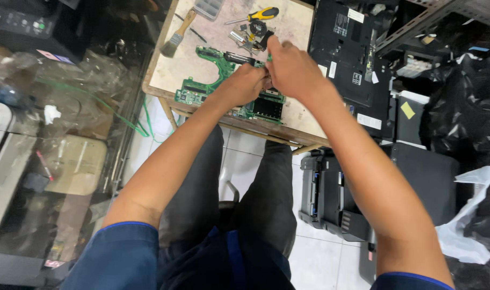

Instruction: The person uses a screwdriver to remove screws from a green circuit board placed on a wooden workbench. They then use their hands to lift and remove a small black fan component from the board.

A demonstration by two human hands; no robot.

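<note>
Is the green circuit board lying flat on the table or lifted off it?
Flat: the green circuit board rests on the table.

Circuit board on table; brush, screwdriver behind

- Small wooden worktable with a pale, stained top, seen from above.
- Paintbrush with a wooden handle lies near the table's left edge, bristles toward the near side.
- Yellow-and-black-handled screwdriver lies at the far end of the tabletop.
- Clear plastic compartment box sits at the far edge, partly out of view.
- Small black round fan part lies just below the screwdriver, among loose metal bits.
- Black laptop base, underside up, lies right of the table.
- Black printers stand on the white tiled floor.
- Glass display case stands at left, with crumpled clear plastic inside.
- White plastic bag lies at far right.
</note>
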